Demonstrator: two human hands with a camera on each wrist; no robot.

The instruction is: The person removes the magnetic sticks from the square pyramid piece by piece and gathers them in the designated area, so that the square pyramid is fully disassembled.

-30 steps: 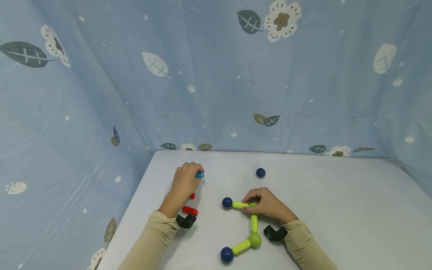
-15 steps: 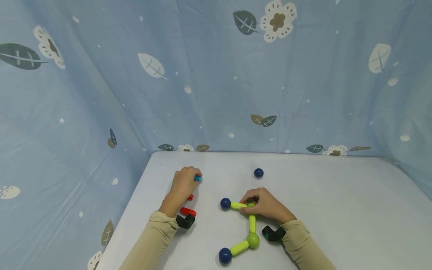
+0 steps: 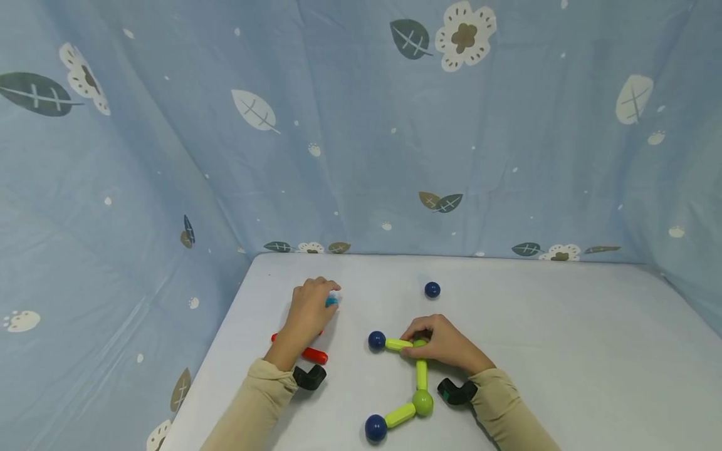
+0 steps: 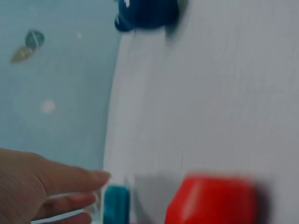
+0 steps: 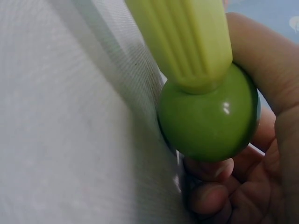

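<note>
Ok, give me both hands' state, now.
Left hand: open, near the blue stick.
Right hand: closed, holding the far green ball.

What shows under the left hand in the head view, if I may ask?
Part of a blue stick shows past the left hand, and red sticks poke out either side of its wrist. The hand and wrist hide the rest, so the exact number of red sticks is unclear.

- Backdrop (image 3: 361,156): blue, printed with leaves, flowers, paw prints
- Tabletop (image 3: 541,351): coloured white
- Lime rods (image 3: 422,374), red rods (image 3: 316,356), blue piece (image 3: 331,302) seen
- Navy balls (image 3: 375,428), green balls (image 3: 422,402) seen
- Sleeves (image 3: 245,410): coloured beige
</note>
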